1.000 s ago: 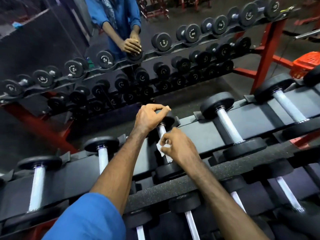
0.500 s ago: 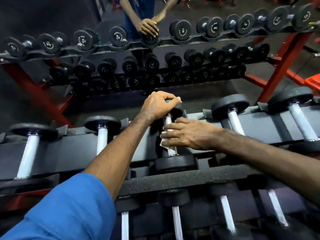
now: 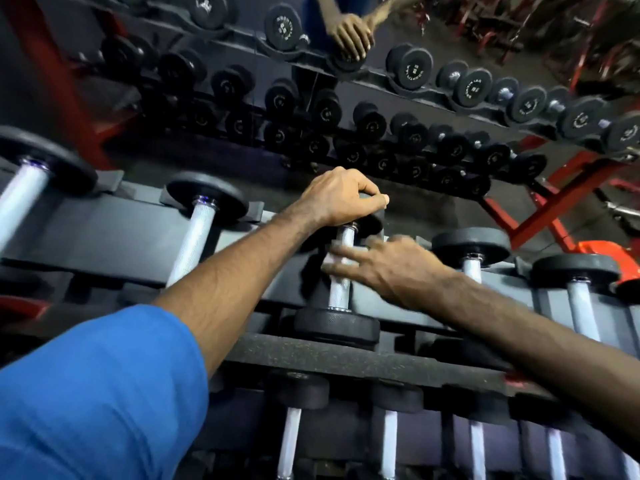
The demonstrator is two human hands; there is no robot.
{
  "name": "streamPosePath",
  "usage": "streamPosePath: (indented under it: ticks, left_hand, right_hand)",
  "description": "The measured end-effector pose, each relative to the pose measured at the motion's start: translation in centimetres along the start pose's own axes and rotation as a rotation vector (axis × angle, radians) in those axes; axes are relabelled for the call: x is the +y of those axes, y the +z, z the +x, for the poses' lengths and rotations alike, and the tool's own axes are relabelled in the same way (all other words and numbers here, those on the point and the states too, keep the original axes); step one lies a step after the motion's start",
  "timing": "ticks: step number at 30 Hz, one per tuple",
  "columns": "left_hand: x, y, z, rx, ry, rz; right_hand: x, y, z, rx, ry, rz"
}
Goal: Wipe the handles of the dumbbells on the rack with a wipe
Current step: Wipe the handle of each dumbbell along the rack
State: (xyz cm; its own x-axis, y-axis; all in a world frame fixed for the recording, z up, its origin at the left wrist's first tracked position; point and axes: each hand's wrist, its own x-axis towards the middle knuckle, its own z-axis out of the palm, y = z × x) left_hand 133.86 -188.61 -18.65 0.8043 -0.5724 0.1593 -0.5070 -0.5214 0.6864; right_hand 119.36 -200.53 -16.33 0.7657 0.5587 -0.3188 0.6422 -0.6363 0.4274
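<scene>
A small dumbbell lies on the top tier of the rack, its chrome handle (image 3: 339, 292) running away from me between two black heads. My left hand (image 3: 341, 202) grips the far head from above. My right hand (image 3: 391, 268) reaches in from the right and lies across the upper part of the handle, holding a white wipe (image 3: 333, 262) against it. That hand is motion-blurred, and its thumb is hidden. The near head (image 3: 336, 323) rests against the speckled rail (image 3: 398, 365).
More dumbbells (image 3: 194, 237) lie on both sides on the same tier, and a lower row (image 3: 289, 441) shows below the rail. A mirror behind reflects the rack (image 3: 408, 69) and my hand. A red frame leg (image 3: 554, 206) and an orange object (image 3: 620, 252) stand at the right.
My right hand with the wipe has slid along the handle from its lower part toward the far head. My left hand has stayed on the far head. The view has swung closer and tilted.
</scene>
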Motion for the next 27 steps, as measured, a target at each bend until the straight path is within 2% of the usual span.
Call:
streamPosePath:
  ticks: [3, 6, 10, 11, 15, 19, 23, 27]
  left_hand:
    - [0.1, 0.0, 0.0, 0.007, -0.013, -0.011]
    - [0.0, -0.2, -0.1, -0.002, -0.006, -0.038]
    - [0.0, -0.2, 0.0, 0.008, 0.004, -0.034]
    - [-0.1, -0.1, 0.0, 0.010, 0.005, -0.039]
    - [-0.4, -0.1, 0.2, 0.016, 0.019, -0.049]
    - [-0.3, 0.1, 0.2, 0.017, 0.019, -0.051]
    - [-0.4, -0.1, 0.2, 0.027, 0.016, -0.049]
    - [-0.4, -0.1, 0.1, 0.011, 0.003, -0.047]
  right_hand:
    - [0.9, -0.2, 0.2, 0.034, 0.054, 0.023]
    - [-0.2, 0.3, 0.1, -0.015, -0.102, 0.062]
    - [1.0, 0.2, 0.7, 0.041, 0.063, 0.029]
    - [0.9, 0.3, 0.8, 0.042, 0.057, 0.030]
    - [-0.3, 1.1, 0.7, 0.056, -0.191, 0.085]
    - [0.7, 1.9, 0.3, 0.281, -0.116, 0.017]
    - [-1.3, 2.6, -0.5, 0.512, -0.205, 0.022]
    - [-0.8, 3.5, -1.6, 0.564, -0.167, 0.090]
